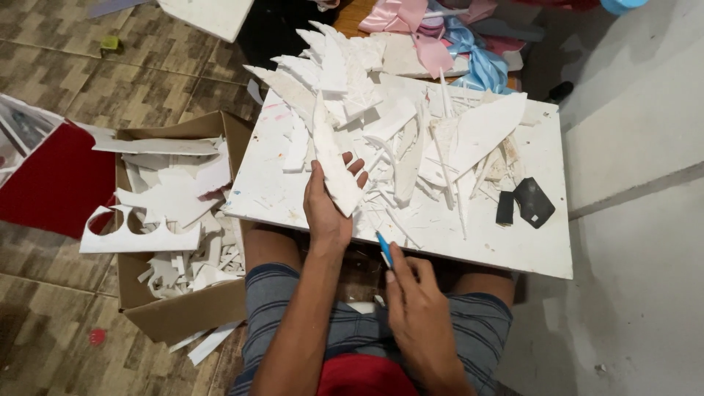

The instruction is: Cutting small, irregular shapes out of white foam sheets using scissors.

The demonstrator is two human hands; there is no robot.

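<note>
Left hand point(326, 213) gripping a white foam piece point(334, 165) on the worktop point(513, 242); right hand point(422, 312) closed around a blue cutter point(384, 249).

This looks like a room in a home used for craft work. A white board point(411, 213) lies across a sitting person's knees like a little table. On the board lie many white foam pieces point(381, 117) cut into feather shapes. Left of the board a cardboard box point(183, 308) holds white scraps. Behind the board are pink and blue ribbons point(447, 37). Under the box and left of the board the floor point(66, 73) has brown tiles.
</note>
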